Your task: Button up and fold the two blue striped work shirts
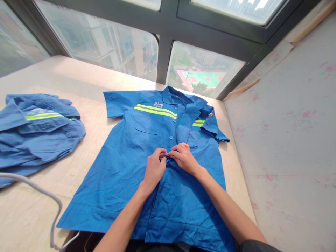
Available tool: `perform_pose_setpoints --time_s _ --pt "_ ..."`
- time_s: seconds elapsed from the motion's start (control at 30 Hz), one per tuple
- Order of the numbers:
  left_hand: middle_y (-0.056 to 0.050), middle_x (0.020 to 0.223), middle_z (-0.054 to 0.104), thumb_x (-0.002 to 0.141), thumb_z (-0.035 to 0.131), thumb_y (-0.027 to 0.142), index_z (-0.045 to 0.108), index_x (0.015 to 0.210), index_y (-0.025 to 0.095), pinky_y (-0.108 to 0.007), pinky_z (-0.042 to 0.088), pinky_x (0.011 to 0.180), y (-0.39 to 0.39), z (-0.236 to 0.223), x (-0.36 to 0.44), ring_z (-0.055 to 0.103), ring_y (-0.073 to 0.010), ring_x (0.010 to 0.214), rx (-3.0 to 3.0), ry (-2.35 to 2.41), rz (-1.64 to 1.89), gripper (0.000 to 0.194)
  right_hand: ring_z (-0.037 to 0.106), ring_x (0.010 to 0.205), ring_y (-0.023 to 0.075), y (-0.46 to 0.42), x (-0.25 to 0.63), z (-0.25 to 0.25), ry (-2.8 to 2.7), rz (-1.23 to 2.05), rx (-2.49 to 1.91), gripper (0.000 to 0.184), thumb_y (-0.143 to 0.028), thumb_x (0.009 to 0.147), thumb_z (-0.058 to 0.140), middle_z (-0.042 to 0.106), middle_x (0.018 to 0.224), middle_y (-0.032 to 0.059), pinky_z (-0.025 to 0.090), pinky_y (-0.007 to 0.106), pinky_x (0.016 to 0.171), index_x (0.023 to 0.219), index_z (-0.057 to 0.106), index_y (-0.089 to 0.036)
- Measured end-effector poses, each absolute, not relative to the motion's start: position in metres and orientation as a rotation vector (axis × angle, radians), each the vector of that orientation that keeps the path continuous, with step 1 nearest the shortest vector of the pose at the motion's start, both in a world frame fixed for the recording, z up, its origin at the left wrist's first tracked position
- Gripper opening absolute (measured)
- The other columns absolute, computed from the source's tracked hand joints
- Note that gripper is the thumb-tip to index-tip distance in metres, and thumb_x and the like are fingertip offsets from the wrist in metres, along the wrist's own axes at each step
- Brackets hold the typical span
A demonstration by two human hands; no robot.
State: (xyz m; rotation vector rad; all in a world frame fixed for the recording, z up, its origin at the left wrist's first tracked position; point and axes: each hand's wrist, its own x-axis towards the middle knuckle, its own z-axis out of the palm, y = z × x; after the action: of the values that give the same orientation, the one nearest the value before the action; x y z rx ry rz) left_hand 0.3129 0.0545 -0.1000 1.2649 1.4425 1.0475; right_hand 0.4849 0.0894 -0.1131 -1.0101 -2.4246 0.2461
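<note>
A wide dark grey window frame (220, 26) spans the far side, and a pale wall with pink flower patterns (291, 119) rises on the right. Below them extends a smooth beige ledge (97, 134). A blue short-sleeved work shirt with yellow-green stripes (128, 161) lies spread across its middle, collar at the far end, hem at the near edge. The cloth beside the opening on the right is folded back near the collar. To the left, apart from the shirt, is a crumpled blue garment with a yellow-green stripe (49, 134); a pale grey cable (52, 231) curves over the near left corner. The left hand (154, 164) and right hand (185, 159) meet at the shirt's front opening, each grip pinched closed on its cloth, fingertips nearly together. Small round blue buttons (171, 137) line the opening just beyond them.
</note>
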Motion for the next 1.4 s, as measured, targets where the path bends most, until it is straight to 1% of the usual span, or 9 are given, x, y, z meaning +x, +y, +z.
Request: perform_pose_setpoints --time_s 0.27,0.47,0.57,0.73,0.87,1.0,1.13,1.23,1.4 --pt "-0.003 0.085 0.072 0.074 0.053 0.003 0.061 0.088 0.020 -0.032 0.056 0.083 0.058 -0.099 0.315 0.070 -0.0188 0.084 1.245 1.485 1.006 0.024 0.057 0.093 0.0183 0.088 0.485 -0.120 -2.359 0.252 -1.012 0.017 -0.026 0.100 0.053 0.068 0.095 0.0062 0.036 0.040 0.098 0.096 0.069 -0.020" --pt "-0.004 0.088 0.071 0.075 0.055 0.005 0.061 0.096 0.018 -0.031 0.055 0.082 0.058 -0.104 0.313 0.069 -0.0172 0.085 1.172 1.470 1.038 0.025 0.058 0.100 0.0218 0.081 0.485 -0.114 -2.182 0.192 -1.041 0.010 -0.028 0.095 0.061 0.068 0.103 0.0089 0.042 0.040 0.092 0.095 0.067 -0.020" --pt "-0.005 0.090 0.071 0.075 0.059 0.009 0.062 0.099 0.017 -0.031 0.055 0.081 0.056 -0.105 0.312 0.069 -0.0175 0.085 1.101 1.446 1.068 0.025 0.060 0.087 0.0190 0.072 0.480 -0.107 -2.227 0.238 -1.052 0.012 -0.026 0.096 0.059 0.068 0.092 0.0076 0.045 0.034 0.081 0.094 0.070 -0.021" --pt "-0.006 0.093 0.070 0.078 0.060 0.015 0.061 0.102 0.017 -0.031 0.055 0.084 0.050 -0.106 0.314 0.069 -0.0174 0.088 1.032 1.446 1.142 0.024 0.062 0.074 0.0166 0.054 0.469 -0.091 -2.224 0.603 -1.230 0.020 -0.027 0.098 0.054 0.069 0.081 0.0051 0.046 0.027 0.069 0.091 0.072 -0.021" --pt "-0.006 0.096 0.070 0.083 0.055 0.017 0.062 0.100 0.018 -0.032 0.053 0.087 0.046 -0.106 0.319 0.068 -0.0174 0.091 1.084 1.506 1.154 0.019 0.058 0.054 0.0129 0.048 0.462 -0.078 -1.899 1.147 -1.491 0.031 -0.031 0.096 0.051 0.067 0.061 0.0001 0.042 0.024 0.056 0.076 0.072 -0.021" --pt "-0.005 0.095 0.070 0.085 0.051 0.016 0.062 0.095 0.020 -0.033 0.053 0.086 0.043 -0.105 0.323 0.067 -0.0186 0.091 1.134 1.578 1.120 0.014 0.037 0.032 0.0075 0.046 0.456 -0.075 -1.267 1.708 -1.632 0.033 -0.043 0.087 0.057 0.067 0.056 0.0005 0.025 0.021 0.034 0.095 0.071 -0.015" --pt "-0.005 0.095 0.071 0.084 0.051 0.014 0.062 0.096 0.020 -0.034 0.053 0.086 0.044 -0.105 0.323 0.067 -0.0190 0.090 1.154 1.591 1.112 0.017 0.029 0.030 0.0034 0.040 0.451 -0.081 -0.698 1.853 -1.520 0.047 -0.047 0.071 0.070 0.070 0.064 0.0030 0.015 0.018 0.030 0.102 0.066 -0.011" --pt "-0.004 0.092 0.071 0.081 0.052 0.011 0.063 0.095 0.020 -0.034 0.053 0.086 0.049 -0.104 0.319 0.068 -0.0193 0.089 1.192 1.562 1.086 0.020 0.029 0.031 0.0012 0.039 0.446 -0.082 -0.485 1.844 -1.482 0.039 -0.039 0.068 0.076 0.070 0.066 0.0029 0.015 0.016 0.030 0.094 0.066 -0.012" --pt "-0.004 0.087 0.072 0.071 0.056 0.005 0.065 0.093 0.017 -0.032 0.055 0.082 0.061 -0.099 0.310 0.069 -0.0186 0.084 1.189 1.537 1.007 0.026 0.027 0.031 -0.0009 0.051 0.442 -0.075 -0.194 1.919 -1.463 0.013 -0.019 0.079 0.069 0.066 0.063 -0.0004 0.015 0.012 0.028 0.087 0.065 -0.010"
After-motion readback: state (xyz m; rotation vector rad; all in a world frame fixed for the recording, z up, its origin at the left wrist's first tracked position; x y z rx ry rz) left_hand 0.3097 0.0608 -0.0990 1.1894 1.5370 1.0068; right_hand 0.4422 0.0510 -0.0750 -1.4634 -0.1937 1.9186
